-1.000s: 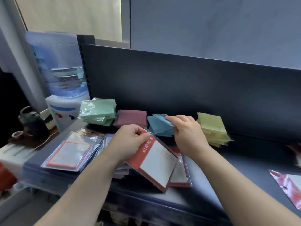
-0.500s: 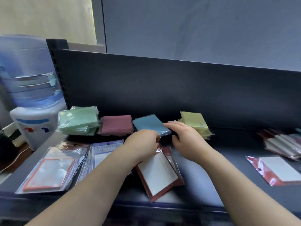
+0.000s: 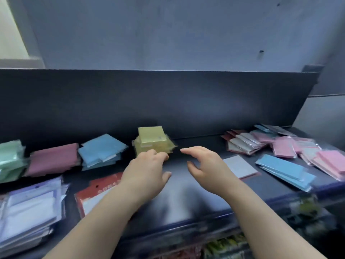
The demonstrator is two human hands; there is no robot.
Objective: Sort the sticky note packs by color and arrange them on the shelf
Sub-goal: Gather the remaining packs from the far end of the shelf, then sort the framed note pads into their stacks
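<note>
Dark shelf (image 3: pixel 179 200) under grey wall (image 3: pixel 168 34). Sorted row along back, frame left to centre: green packs (image 3: pixel 10 156), maroon packs (image 3: pixel 54 157), blue packs (image 3: pixel 102 148), yellow packs (image 3: pixel 152 136). My left hand (image 3: pixel 147 171) mid-frame, fingers curled at yellow packs' front edge; blurred, can't tell if I grip. My right hand (image 3: pixel 203 165) beside it, fingers spread, holding nothing. Mixed pile (image 3: pixel 280 144) at right.

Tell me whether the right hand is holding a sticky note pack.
No, the right hand hovers open over the dark shelf, fingers empty.
</note>
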